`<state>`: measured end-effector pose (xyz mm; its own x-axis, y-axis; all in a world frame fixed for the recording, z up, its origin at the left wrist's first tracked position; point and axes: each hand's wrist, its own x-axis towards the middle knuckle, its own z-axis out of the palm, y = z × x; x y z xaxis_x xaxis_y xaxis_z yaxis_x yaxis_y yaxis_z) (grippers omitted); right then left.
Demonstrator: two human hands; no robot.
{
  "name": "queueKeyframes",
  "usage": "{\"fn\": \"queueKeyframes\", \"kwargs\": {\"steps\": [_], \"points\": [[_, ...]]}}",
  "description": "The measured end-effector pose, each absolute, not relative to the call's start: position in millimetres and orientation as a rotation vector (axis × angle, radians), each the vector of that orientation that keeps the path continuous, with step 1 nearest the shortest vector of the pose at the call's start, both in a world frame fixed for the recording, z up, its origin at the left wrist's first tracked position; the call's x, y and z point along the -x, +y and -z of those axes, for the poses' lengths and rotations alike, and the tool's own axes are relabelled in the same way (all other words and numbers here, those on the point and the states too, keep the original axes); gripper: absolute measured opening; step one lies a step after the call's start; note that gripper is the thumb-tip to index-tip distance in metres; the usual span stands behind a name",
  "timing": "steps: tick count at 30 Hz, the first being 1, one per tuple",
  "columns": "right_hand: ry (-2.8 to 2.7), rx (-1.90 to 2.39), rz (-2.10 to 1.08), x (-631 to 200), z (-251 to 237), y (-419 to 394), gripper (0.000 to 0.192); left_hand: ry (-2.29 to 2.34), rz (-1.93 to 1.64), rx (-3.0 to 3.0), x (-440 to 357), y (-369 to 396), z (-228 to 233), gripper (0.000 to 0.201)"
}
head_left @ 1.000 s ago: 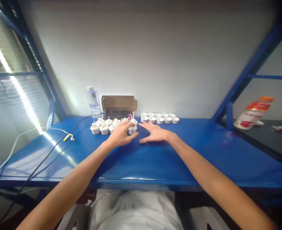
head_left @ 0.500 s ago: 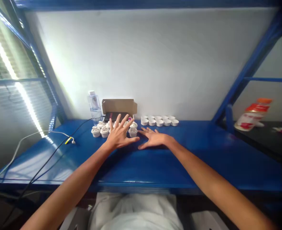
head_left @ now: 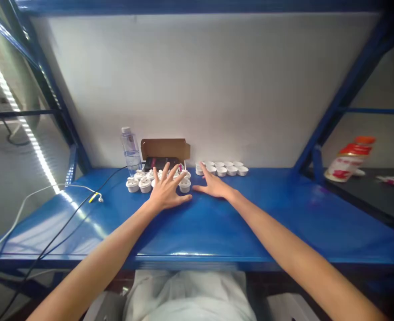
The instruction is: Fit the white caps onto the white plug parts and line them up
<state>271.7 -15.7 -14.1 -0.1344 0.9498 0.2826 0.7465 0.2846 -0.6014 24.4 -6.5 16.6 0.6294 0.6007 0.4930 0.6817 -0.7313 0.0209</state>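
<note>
Reaching with both hands, empty and spread wide, toward small white parts along the back edge of the blue shelf [head_left: 284, 214].
Left hand [head_left: 166, 192] fans over the capped cluster [head_left: 140, 182]; right hand [head_left: 213, 185] fingertips meet the empty cups [head_left: 225, 168], sorted apart, both holding nothing.

Glossy blue metal shelf [head_left: 217, 227], cardboard box [head_left: 165, 149]

Blue shelf [head_left: 217, 223]; white cups [head_left: 222, 170]; brown box [head_left: 165, 148]; red-orange packet [head_left: 349, 158].
</note>
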Motion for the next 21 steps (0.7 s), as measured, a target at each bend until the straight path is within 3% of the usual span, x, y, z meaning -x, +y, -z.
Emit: {"fn": "queueKeyframes", "kwargs": {"steps": [2, 4, 9, 12, 15, 21], "points": [[-1.873, 1.528, -0.407, -273, 15, -13, 0.117, -1.063, 0.713, 2.678, -25, -6, -16, 0.08], [-1.839, 1.54, -0.364, -273, 14, -11, 0.104, -1.065, 0.712, 2.679, -25, -6, -15, 0.075], [-1.851, 1.438, -0.459, -266, 4, -14, 0.031, -1.06, 0.727, 2.714, -24, -5, -14, 0.06], [-1.559, 1.242, -0.69, -253, -2, -17, 0.037, -1.05, 0.751, 2.788, -25, -5, -15, 0.051], [-1.326, 1.061, -0.843, -239, -7, -20, 0.046, -1.052, 0.815, 2.869, -27, -5, -16, 0.056], [-1.481, 0.989, -0.728, -217, 0, -24, 0.04, -1.063, 0.943, 3.041, -30, -5, -15, 0.069]]}}
